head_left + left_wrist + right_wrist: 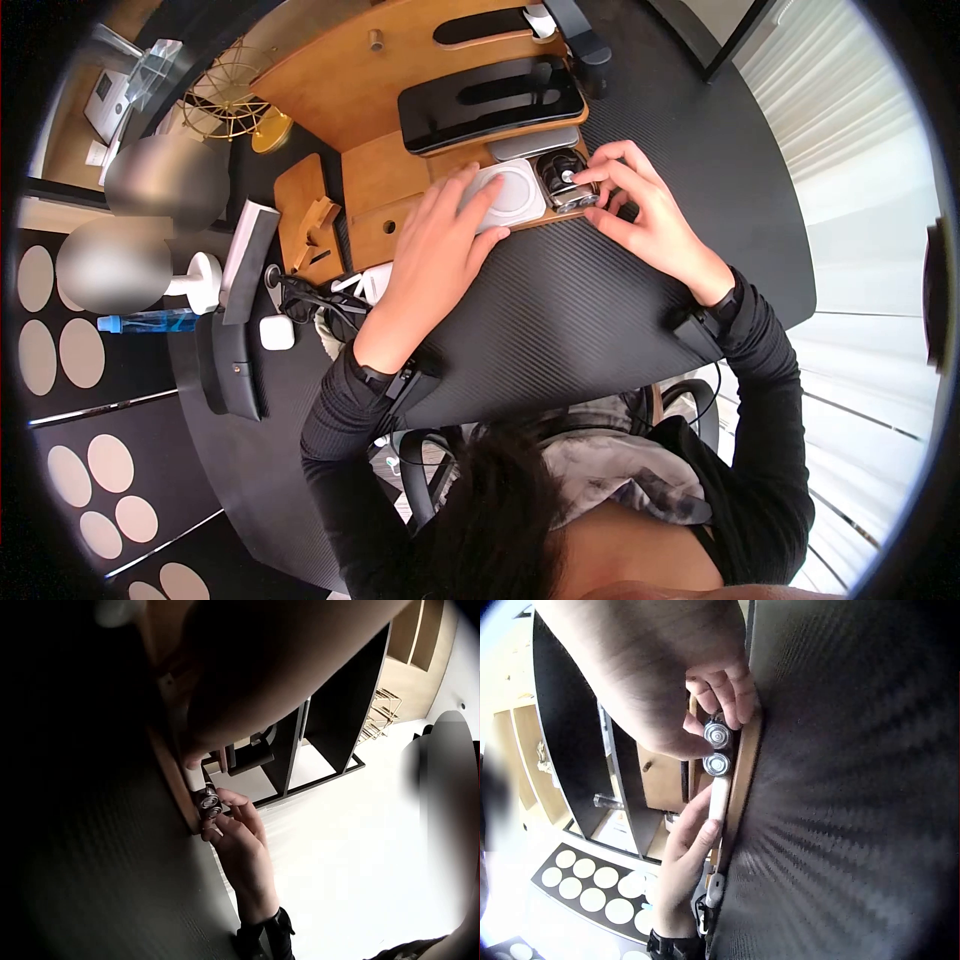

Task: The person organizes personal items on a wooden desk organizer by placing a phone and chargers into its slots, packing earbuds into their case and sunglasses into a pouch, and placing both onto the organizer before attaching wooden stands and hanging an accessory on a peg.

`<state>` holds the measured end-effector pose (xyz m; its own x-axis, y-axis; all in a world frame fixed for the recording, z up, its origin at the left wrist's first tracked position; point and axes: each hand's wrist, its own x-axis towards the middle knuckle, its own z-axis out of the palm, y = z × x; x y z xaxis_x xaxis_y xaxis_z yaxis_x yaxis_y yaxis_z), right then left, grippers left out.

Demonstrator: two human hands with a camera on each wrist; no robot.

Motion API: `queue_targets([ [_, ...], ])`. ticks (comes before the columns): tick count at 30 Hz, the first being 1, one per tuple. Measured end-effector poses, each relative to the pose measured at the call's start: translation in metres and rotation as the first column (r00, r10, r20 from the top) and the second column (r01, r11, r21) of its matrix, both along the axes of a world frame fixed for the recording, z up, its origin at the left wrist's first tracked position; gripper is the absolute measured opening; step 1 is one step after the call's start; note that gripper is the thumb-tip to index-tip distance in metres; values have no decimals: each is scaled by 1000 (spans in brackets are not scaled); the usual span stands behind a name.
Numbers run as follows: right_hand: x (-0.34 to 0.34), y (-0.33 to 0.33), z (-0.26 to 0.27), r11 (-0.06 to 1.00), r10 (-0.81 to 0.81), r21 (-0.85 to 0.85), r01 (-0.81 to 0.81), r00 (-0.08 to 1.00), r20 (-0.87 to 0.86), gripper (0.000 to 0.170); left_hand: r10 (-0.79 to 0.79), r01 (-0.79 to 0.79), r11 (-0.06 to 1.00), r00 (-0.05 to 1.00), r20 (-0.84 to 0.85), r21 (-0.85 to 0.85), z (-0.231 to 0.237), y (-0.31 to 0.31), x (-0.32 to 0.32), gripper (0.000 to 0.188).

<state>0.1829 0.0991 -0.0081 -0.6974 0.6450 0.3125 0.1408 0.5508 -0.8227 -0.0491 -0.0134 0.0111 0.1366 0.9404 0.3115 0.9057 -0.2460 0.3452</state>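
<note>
A white square pad with a round ring on top (515, 195) lies at the front of a wooden desk organizer (375, 220). My left hand (435, 240) rests on it, fingers fairly straight over the top and thumb at its front edge. Right beside the pad, in the organizer's front right corner, sits a small dark object with two round silver ends (717, 747). My right hand (645, 210) pinches this object between fingertips and thumb. Both silver discs face the front edge in the two wrist views.
A glossy black slab (490, 103) leans in the organizer behind the pad. Left of it are a wooden stand (305, 215), black glasses (325, 305), a white earbud case (277, 333), a long black case (230, 365) and a gold wheel ornament (225, 95). The dark table (560, 320) reaches to my body.
</note>
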Motion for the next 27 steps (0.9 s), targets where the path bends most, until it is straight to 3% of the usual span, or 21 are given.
queue_targets([
  [5,1,3,-1,999,50,-12,-50,999,-15,38,56,-51,993,997,-46,111,-8,1,0,47],
  [9,-1,2,-1,997,70,-13,-70,998,-1,42,110,-93,991,979,-171,101,30,-22,-11,48],
  [11,-1,1,1,997,78,-27,-78,997,-4,42,60,-102,966,982,-177,-237,56,-47,-34,52],
  [13,-2,-1,3,998,60,-23,-60,998,11,42,124,-205,930,956,-266,-304,70,-69,-51,57],
  [14,-1,-1,3,998,60,-29,-60,998,21,42,184,-272,912,940,-287,-308,71,-78,-57,60],
  [17,-2,-1,4,998,58,-14,-57,998,38,43,194,-269,928,940,-281,-259,63,-96,-67,61],
  [23,-11,-3,-2,994,-56,87,68,990,-132,27,206,-253,913,963,-173,-320,39,-116,-75,62],
  [25,-19,-15,8,983,75,179,-49,987,-142,25,228,-255,932,965,-130,-258,36,-123,-73,63],
  [26,-27,-25,14,979,145,161,-127,984,-106,23,231,-254,917,967,-111,-307,36,-125,-74,64],
  [27,-40,-34,22,943,233,261,-206,969,-77,22,231,-254,916,967,-109,-309,35,-126,-71,64],
])
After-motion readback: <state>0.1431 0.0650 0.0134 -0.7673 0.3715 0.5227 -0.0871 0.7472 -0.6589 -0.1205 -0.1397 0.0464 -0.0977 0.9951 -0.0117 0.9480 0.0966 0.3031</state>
